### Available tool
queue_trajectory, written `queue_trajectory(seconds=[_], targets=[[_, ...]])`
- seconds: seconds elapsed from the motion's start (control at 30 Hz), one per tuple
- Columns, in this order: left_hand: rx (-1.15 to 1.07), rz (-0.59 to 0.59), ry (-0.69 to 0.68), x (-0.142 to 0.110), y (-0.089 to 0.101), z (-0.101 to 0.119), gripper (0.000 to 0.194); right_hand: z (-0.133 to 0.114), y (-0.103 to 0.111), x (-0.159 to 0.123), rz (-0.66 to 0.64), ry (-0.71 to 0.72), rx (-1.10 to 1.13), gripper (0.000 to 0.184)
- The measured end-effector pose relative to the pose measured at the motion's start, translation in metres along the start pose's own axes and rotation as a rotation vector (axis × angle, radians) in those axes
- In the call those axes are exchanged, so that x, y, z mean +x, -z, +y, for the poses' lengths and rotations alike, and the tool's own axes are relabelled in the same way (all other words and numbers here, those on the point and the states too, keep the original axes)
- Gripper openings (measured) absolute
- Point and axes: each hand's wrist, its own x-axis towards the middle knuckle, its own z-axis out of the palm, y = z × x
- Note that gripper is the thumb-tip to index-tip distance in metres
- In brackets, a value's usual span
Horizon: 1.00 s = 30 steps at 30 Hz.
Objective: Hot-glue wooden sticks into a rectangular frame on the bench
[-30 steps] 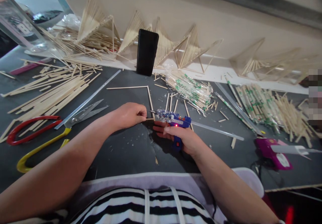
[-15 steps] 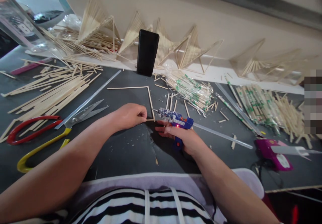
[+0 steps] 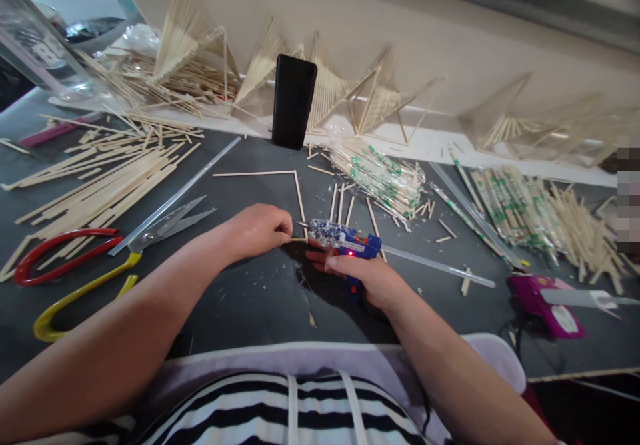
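Observation:
My left hand (image 3: 263,229) is closed, pinching the end of a short wooden stick (image 3: 299,239) at the near end of an angled stick frame (image 3: 255,175) on the dark tabletop. Wrapped round the handle of a blue glue gun (image 3: 333,235) is my right hand (image 3: 363,271). The gun's metal tip points left, over the corner where the short stick meets the frame. A clear glue stick (image 3: 440,265) juts from the gun's back, and a red light glows on its side.
Large scissors (image 3: 145,239) lie open at left beside a clear glue stick (image 3: 175,196) and loose wooden sticks (image 3: 115,185). A black phone (image 3: 294,101) stands before stick models (image 3: 200,45). Wrapped sticks (image 3: 377,175) and a purple box (image 3: 545,305) lie at right.
The glue gun's tip has shifted slightly left and down across the frame's corner, moved by my right hand. My left hand keeps its pinch in nearly the same place.

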Motion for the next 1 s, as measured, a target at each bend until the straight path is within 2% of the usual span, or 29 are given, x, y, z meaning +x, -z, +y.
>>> queue_trajectory(seconds=[0.33,0.7,0.77,0.9,1.0], targets=[[0.02,-0.019,0.011,-0.0016,0.0025,0.0061,0.014,0.0019,0.0044,0.0028,-0.031,-0.009,0.001,0.043],[0.036,-0.002,-0.002,-0.0028,0.0019,0.0072,0.015,-0.0039,-0.0009,-0.0038,-0.056,0.012,-0.018,0.016],[0.024,-0.003,0.008,-0.0027,0.0018,0.0067,0.015,-0.002,0.0007,-0.0018,-0.044,0.019,-0.02,0.019],[0.003,0.007,0.014,-0.0023,0.0011,0.0043,0.014,0.0013,0.0042,0.0025,0.042,0.066,0.013,0.037],[-0.011,0.011,0.017,-0.002,0.0001,0.003,0.013,0.0013,0.0046,0.0031,0.044,0.067,0.037,0.038]])
